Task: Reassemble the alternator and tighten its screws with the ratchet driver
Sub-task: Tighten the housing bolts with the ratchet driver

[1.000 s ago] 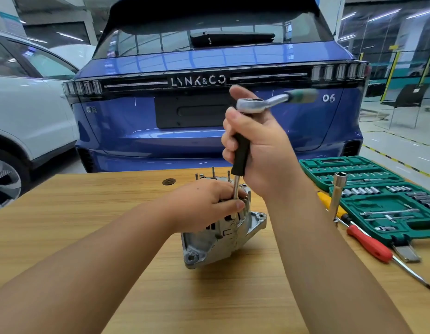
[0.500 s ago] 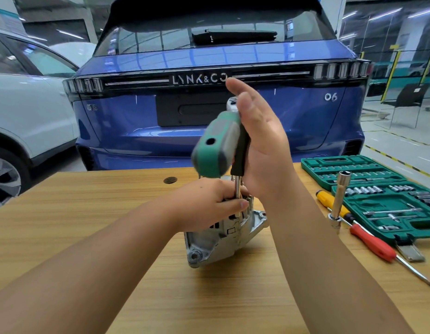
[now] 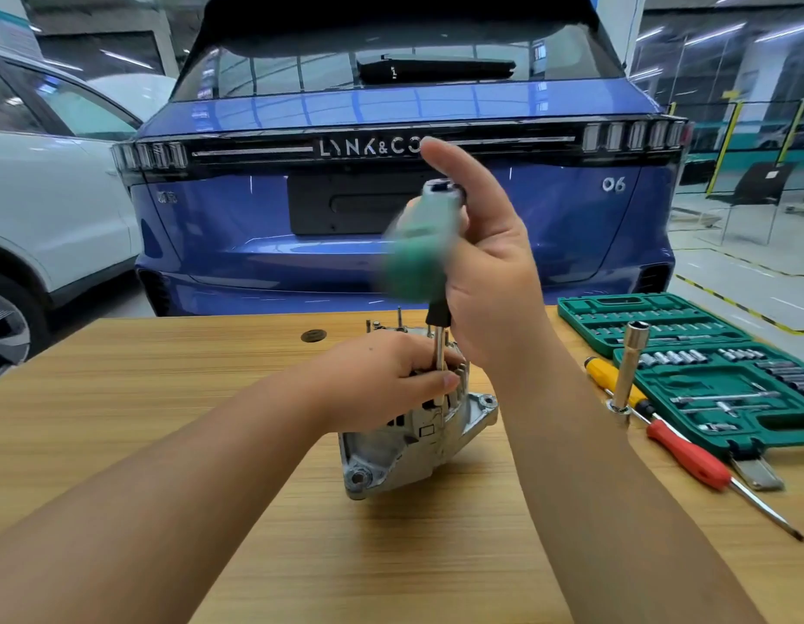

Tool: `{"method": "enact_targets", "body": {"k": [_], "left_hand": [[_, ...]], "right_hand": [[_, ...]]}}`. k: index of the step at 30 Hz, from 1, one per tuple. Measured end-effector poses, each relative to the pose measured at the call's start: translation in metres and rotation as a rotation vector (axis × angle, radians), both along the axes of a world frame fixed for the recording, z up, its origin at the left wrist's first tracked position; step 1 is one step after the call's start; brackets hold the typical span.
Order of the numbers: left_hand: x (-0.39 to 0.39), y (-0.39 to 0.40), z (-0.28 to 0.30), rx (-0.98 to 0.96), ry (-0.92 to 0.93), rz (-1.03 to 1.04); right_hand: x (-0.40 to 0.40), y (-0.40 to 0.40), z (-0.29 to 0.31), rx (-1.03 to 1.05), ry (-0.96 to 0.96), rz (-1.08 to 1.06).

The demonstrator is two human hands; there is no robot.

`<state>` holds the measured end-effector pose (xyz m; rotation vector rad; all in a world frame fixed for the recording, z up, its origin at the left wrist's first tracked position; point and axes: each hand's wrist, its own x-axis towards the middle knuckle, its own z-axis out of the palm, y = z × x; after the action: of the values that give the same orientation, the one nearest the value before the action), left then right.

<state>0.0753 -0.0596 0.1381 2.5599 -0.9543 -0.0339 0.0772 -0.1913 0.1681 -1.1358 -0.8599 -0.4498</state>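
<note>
Seen from a head-worn camera looking forward and down, a silver alternator stands on a wooden table, near the middle and tilted a little toward the viewer. The left hand grips its top, fingers curled over the housing and thumb lying beside a thin steel shaft; this grip seems meant to keep the body from turning and to steady the bit on a screw, which is hidden under the fingers. The shaft rises into the ratchet driver, whose green handle is blurred and points toward the camera. The right hand is raised behind the tool with its fingers nearly straight and the index finger pointing up; the palm and fingers lie against the tool's black stem and head, and I cannot tell whether the thumb closes round it. The loose hold likely lets the handle swing freely. To the right, apart from the alternator, an open green socket case sits within reach, with a long socket standing upright beside it and a yellow screwdriver and a red screwdriver lying along its near edge. Behind the table is a blue car, and a white car at left.
</note>
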Motion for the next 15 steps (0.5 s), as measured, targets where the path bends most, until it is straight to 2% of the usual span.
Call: {"method": "enact_targets", "body": {"k": [3, 5, 11, 15], "left_hand": [[-0.001, 0.000, -0.001, -0.017, 0.000, 0.003], [-0.001, 0.001, -0.001, -0.023, 0.003, 0.008], [0.000, 0.000, -0.001, -0.025, 0.021, 0.013], [0.000, -0.001, -0.003, 0.022, -0.010, -0.001]], "right_hand": [[0.001, -0.001, 0.000, 0.019, 0.079, 0.204], [0.000, -0.002, 0.001, 0.026, 0.103, 0.250], [-0.010, 0.004, 0.006, 0.007, 0.150, 0.058], [-0.011, 0.003, 0.009, 0.059, 0.289, -0.220]]}}
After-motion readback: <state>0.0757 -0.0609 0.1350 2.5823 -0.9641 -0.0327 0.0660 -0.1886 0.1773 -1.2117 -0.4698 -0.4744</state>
